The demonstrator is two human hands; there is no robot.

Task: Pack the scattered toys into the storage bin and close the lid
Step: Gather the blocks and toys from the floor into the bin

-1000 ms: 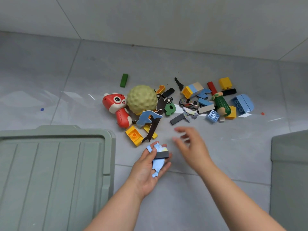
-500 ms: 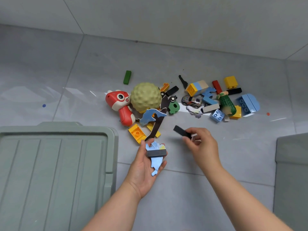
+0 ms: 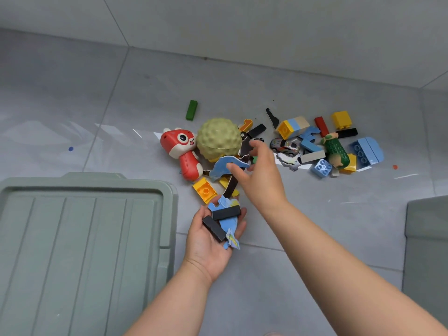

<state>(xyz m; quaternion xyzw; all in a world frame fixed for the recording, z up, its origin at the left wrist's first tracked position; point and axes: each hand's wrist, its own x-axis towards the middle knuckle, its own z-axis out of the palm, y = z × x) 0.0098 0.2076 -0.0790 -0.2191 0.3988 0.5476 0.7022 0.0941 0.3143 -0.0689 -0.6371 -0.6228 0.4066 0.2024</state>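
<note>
Left hand (image 3: 213,241) palm up, fingers cupped round blue puzzle pieces (image 3: 229,225) and now two black blocks (image 3: 214,228), right hand (image 3: 261,180) emptied, fingers spread, reaching over dolphin piece (image 3: 224,166) among scattered toys (image 3: 219,139) on floor, bin lid (image 3: 84,238) at left.
</note>
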